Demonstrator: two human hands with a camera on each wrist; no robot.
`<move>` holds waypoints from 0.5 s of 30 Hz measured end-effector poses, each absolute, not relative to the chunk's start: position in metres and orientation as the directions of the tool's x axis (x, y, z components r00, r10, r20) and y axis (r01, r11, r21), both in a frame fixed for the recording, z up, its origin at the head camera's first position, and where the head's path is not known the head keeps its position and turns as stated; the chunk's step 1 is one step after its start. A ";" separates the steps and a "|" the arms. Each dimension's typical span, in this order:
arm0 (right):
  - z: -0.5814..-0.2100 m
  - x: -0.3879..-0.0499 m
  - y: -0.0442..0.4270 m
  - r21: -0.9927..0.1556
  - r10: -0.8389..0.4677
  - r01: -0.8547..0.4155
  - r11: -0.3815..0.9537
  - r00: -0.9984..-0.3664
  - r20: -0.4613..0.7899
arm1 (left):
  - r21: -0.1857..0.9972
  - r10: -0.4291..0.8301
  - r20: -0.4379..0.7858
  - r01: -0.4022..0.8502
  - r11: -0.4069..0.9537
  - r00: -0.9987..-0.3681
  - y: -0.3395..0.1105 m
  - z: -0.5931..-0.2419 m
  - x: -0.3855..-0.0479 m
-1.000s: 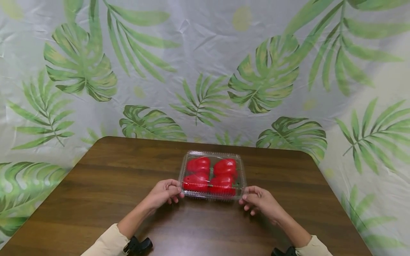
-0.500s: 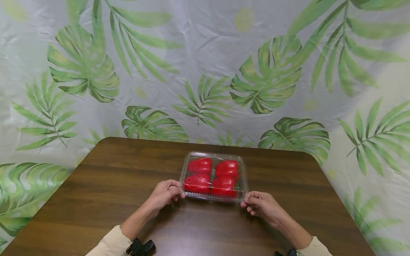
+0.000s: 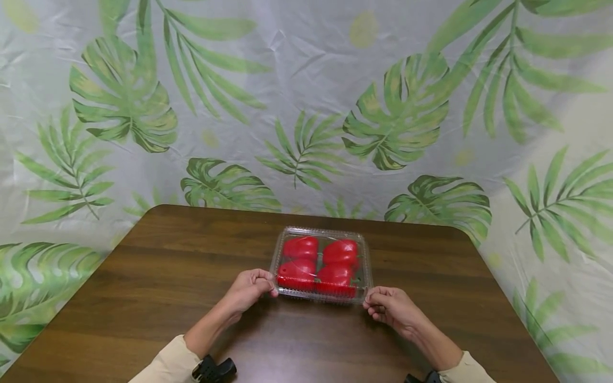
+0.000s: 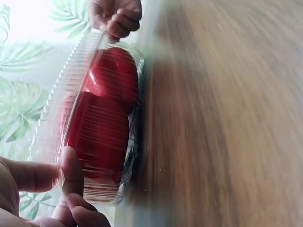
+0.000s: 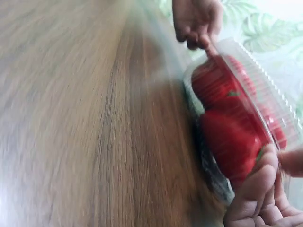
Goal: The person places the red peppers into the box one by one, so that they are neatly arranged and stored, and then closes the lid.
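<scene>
A clear plastic clamshell container (image 3: 320, 232) sits on the brown table with its lid down. Several red bell peppers (image 3: 339, 275) with bits of green lie inside it in two rows. At the container's near left corner, my left hand (image 3: 249, 290) pinches the rim between thumb and fingers; the left wrist view shows the thumb on one side of the rim and the index finger (image 4: 72, 171) on the other. My right hand (image 3: 394, 307) pinches the near right corner the same way, and the right wrist view shows its curled fingers (image 5: 258, 194) at the rim.
The wooden table (image 3: 167, 282) stretches out around the container, its far edge just behind it. A leaf-patterned cloth (image 3: 306, 96) hangs behind the table. Dark wrist straps (image 3: 213, 369) show below the light sleeves.
The container has shifted very slightly to the right. My right hand's fingers have drawn together on its corner, while my left hand keeps its grip on the other corner.
</scene>
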State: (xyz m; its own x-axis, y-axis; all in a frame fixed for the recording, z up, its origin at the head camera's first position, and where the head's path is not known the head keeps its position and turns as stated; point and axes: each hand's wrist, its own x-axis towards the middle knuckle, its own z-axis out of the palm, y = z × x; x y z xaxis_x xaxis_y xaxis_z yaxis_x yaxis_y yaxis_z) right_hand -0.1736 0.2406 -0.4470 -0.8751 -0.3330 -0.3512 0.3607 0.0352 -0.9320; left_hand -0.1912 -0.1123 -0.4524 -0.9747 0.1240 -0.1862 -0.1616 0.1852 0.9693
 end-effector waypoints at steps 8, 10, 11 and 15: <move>-0.449 -0.174 0.241 -0.935 -0.331 0.353 0.044 -0.877 -0.347 | 0.965 0.124 -0.200 -0.174 0.195 -0.972 -0.112 -0.453 -0.191; -0.449 -0.175 0.242 -0.936 -0.342 0.350 0.041 -0.875 -0.343 | 0.964 0.130 -0.199 -0.170 0.206 -0.971 -0.113 -0.452 -0.192; -0.449 -0.175 0.242 -0.936 -0.346 0.349 0.041 -0.874 -0.340 | 0.964 0.134 -0.195 -0.165 0.209 -0.972 -0.114 -0.452 -0.192; -0.450 -0.175 0.244 -0.940 -0.354 0.340 0.040 -0.875 -0.332 | 0.965 0.141 -0.189 -0.157 0.211 -0.972 -0.115 -0.451 -0.192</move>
State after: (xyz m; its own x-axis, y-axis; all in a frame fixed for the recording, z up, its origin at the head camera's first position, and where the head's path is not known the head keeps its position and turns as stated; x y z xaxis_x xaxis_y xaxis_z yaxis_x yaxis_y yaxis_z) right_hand -0.1751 0.2438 -0.4497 -0.8746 -0.3537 -0.3316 0.3400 0.0403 -0.9396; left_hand -0.1918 -0.1146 -0.4507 -0.9718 0.1415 -0.1888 -0.1567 0.2114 0.9648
